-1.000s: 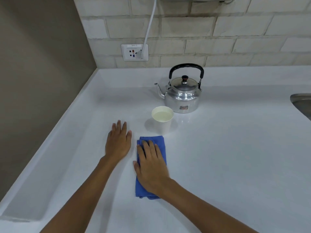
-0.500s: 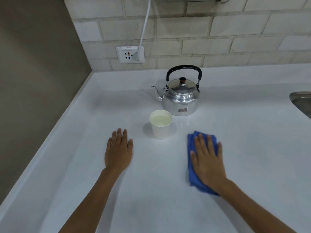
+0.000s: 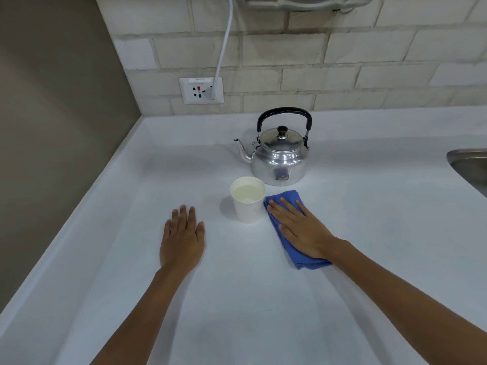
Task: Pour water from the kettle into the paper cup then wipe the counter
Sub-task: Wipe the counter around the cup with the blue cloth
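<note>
Right hand (image 3: 303,227) flat, palm down, fingers spread on folded blue cloth (image 3: 295,233); no pinch, the grip is open pressure only, cloth pinned to the counter (image 3: 369,233). Cloth's near-left corner touches or nearly touches the paper cup (image 3: 248,200), which stands upright, water close to the rim, mid-counter. Kettle (image 3: 279,156) just behind the cup toward the back edge, lid on, spout pointing left, handle up. Pouring looks done; wiping is the step in hand. Risk, as I judge it: a leftward stroke would shove the light, full cup, slopping or tipping it; a stroke toward the back edge would bump the kettle. Left hand (image 3: 183,241) open, flat on bare counter left of the cup, holding nothing. Both forearms extended, wrists low, right forearm angled inward.
</note>
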`<action>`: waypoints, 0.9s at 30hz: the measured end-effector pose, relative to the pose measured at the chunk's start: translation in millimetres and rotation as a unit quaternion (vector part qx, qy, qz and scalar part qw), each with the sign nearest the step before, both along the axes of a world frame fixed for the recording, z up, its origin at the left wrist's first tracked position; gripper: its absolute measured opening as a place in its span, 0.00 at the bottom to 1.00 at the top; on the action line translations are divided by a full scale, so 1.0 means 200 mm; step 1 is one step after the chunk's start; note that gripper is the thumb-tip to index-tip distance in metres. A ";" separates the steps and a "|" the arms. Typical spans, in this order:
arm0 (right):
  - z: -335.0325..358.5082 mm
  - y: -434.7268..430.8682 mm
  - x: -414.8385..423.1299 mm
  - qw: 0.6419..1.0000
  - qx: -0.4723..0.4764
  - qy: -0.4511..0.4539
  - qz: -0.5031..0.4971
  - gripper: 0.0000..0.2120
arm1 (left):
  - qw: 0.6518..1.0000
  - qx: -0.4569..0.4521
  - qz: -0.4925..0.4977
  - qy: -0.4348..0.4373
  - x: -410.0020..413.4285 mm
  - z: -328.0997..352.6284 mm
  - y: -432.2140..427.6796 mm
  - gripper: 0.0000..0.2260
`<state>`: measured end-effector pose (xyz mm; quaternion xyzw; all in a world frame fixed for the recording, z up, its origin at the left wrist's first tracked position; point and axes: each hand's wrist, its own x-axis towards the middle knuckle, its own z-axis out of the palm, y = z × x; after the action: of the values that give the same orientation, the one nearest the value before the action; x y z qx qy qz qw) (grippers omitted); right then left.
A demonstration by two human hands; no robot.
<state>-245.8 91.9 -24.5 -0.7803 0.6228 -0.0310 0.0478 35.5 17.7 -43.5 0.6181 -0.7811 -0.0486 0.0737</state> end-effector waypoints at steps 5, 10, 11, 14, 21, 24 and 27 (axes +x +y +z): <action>0.04 -0.07 -0.24 0.987 0.009 -0.050 -0.151 0.25 | 1.000 0.009 0.003 0.001 0.01 0.01 0.00 0.24; 0.03 -0.09 -0.21 0.963 0.002 -0.019 -0.269 0.25 | 1.000 0.008 0.003 -0.004 0.00 0.01 0.00 0.24; 0.02 -0.06 -0.16 0.961 -0.008 -0.016 -0.275 0.25 | 1.000 0.006 0.004 -0.005 0.00 0.01 0.00 0.24; -0.01 0.06 0.04 0.965 -0.032 0.009 -0.261 0.26 | 1.000 0.001 0.001 -0.006 -0.01 0.00 0.00 0.24; 0.05 0.29 0.61 0.973 -0.030 -0.023 -0.226 0.27 | 1.000 0.003 0.002 -0.013 -0.01 0.01 0.01 0.24; 0.07 0.35 0.70 0.978 -0.013 -0.026 -0.206 0.27 | 1.000 0.020 -0.001 -0.007 -0.01 0.03 0.00 0.24; 0.05 0.30 0.61 0.976 0.011 -0.139 -0.168 0.26 | 0.999 0.041 0.004 0.001 0.00 0.06 0.01 0.24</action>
<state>-122.9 152.4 -14.3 -0.6522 0.7324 -0.1398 0.1369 34.5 20.4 -30.9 0.6238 -0.7758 -0.0810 0.0487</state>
